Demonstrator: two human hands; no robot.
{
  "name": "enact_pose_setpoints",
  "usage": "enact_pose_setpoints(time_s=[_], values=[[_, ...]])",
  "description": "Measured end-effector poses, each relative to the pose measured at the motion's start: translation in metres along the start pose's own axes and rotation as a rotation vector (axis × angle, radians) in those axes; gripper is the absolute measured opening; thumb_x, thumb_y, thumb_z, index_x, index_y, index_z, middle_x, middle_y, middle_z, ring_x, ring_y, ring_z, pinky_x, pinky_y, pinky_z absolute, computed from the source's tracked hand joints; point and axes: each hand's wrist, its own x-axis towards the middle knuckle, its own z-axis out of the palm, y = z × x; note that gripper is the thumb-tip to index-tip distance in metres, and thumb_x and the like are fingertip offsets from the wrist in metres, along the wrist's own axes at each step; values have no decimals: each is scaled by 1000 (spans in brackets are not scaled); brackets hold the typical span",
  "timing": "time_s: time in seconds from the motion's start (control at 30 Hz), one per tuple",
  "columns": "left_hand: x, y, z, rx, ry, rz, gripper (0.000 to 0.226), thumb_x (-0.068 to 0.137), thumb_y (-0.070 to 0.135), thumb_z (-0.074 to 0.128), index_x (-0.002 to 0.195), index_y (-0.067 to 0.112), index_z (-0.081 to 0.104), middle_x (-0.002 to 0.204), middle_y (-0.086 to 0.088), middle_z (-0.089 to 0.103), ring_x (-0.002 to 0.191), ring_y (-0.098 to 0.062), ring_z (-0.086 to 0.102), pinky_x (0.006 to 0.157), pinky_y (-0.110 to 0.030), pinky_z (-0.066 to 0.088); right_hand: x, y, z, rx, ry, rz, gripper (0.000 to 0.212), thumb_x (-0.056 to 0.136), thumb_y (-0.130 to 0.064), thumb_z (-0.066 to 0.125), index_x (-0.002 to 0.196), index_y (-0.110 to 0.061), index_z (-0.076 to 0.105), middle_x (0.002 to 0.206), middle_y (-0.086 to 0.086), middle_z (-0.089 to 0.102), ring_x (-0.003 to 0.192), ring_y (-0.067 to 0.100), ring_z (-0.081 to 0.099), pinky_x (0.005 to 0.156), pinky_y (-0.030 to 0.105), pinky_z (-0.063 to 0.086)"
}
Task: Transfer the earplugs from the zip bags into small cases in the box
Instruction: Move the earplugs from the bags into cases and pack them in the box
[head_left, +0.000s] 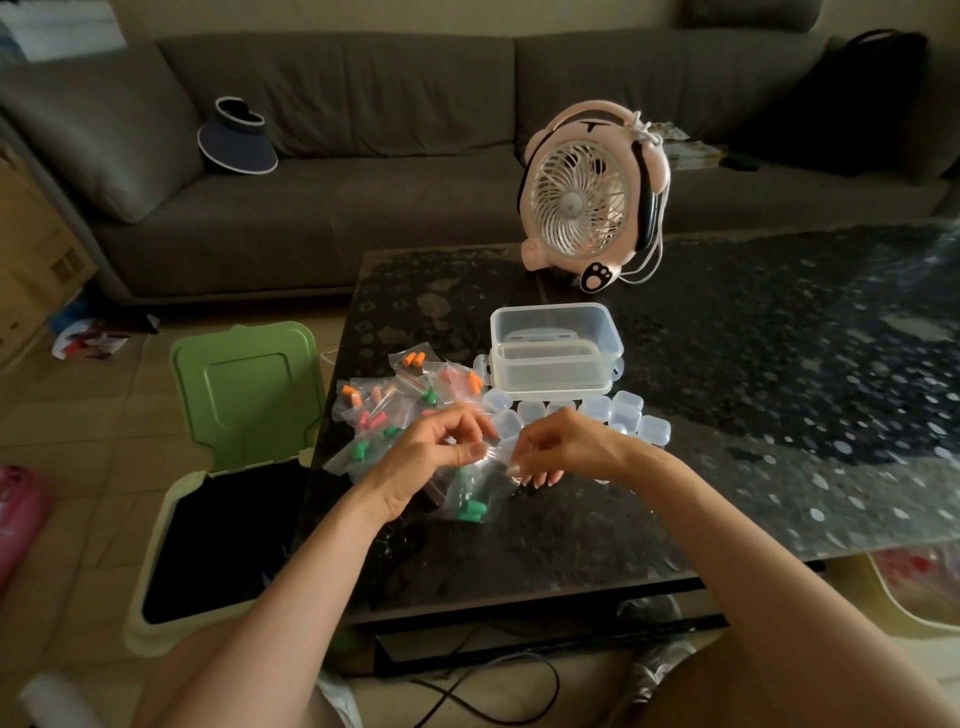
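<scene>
While the left hand and, across the zip bag of green earplugs, the right hand pinch its mouth with curled fingers above the surface, opening looks underway, and next the earplugs need tipping into a small case near the box

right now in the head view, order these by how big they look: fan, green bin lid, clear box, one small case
1. fan and green bin lid: look about alike, unranked
2. clear box
3. small case

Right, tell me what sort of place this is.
Probably a home living room: a long grey sofa stands behind a low dark coffee table, with a small pink fan on it.
</scene>
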Motion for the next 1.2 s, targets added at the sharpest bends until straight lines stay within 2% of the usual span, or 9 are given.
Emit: enact_pose_setpoints(time_s=[0.1, 0.23, 0.4, 0.57, 0.7, 0.87, 1.0, 1.07, 1.2], values=[[-1, -2, 4, -12, -51, -25, 14, 82, 24, 64, 70, 21, 56, 82, 0, 61, 86, -16, 55, 87, -31, 42, -1, 2, 2, 21, -38, 15, 8, 85, -17, 68, 84, -10, 70, 87, 11, 69, 79, 18, 65, 77, 30, 56], [0, -6, 7, -25, -49, -59, 14, 93, 20, 53, 80, 16, 51, 77, 2, 61, 78, -9, 57, 81, -24, 41, -6, 1, 4, 340, 40, -85, 20, 83, 1, 64, 70, -13, 70, 97, -1, 65, 83, 12, 61, 71, 24, 50], [4, -8, 22, -184, 19, -77, 17, 90, 30, 53, 92, 14, 54, 89, -1, 66, 82, -13, 63, 79, -30, 47, -8, -1, 12, 608, 153, -90, 14, 78, -12, 67, 66, -8, 60, 76, 9, 60, 62, 13, 50, 57, 22, 37], [6, -8, 17, -286, 164, -196, 48, 75, 45, 61, 113, 17, 54, 117, -7, 64, 99, -22, 66, 80, -36, 54, -8, 4, 11, 656, 233, -9, 25, 89, -6, 57, 65, -9, 54, 81, 12, 72, 65, 18, 62, 58, 24, 50], [2, -10, 10, -202, 149, -338, 56, 70, 50, 70, 111, 15, 55, 111, -9, 65, 94, -25, 68, 81, -37, 55, -6, 4, 9, 859, 330, -31, 26, 92, 2, 48, 67, -5, 52, 105, 22, 69, 86, 30, 69, 72, 33, 59], [2, -12, 4, -206, 361, -261, 9, 87, 11, 63, 96, 11, 63, 88, -8, 69, 76, -18, 68, 66, -27, 56, -1, 9, 14, 817, 319, 11, 21, 86, 1, 54, 102, 6, 67, 116, 8, 68, 109, 31, 63, 79, 32, 57], [4, -13, -4, -150, 491, -233, 6, 88, 8, 62, 90, 12, 66, 77, -5, 66, 67, -11, 63, 59, -20, 51, 0, 12, 21, 731, 303, 52, 26, 83, -5, 62, 99, 15, 59, 117, -8, 68, 106, 17, 65, 81, 28, 53], [4, -13, -4, -73, 521, -194, 5, 89, 9, 60, 89, 10, 65, 73, -2, 64, 62, -7, 60, 56, -16, 48, -1, 14, 26, 749, 302, 71, 14, 84, -8, 63, 86, 6, 62, 112, -6, 70, 99, 16, 66, 79, 27, 51], [6, -15, -8, 177, 580, -116, 16, 92, 22, 59, 79, 13, 59, 69, 1, 56, 64, -12, 53, 59, -22, 43, 1, 21, 35, 823, 331, 190, 16, 85, -12, 64, 97, -1, 65, 102, 7, 71, 82, 14, 64, 64, 20, 50]])
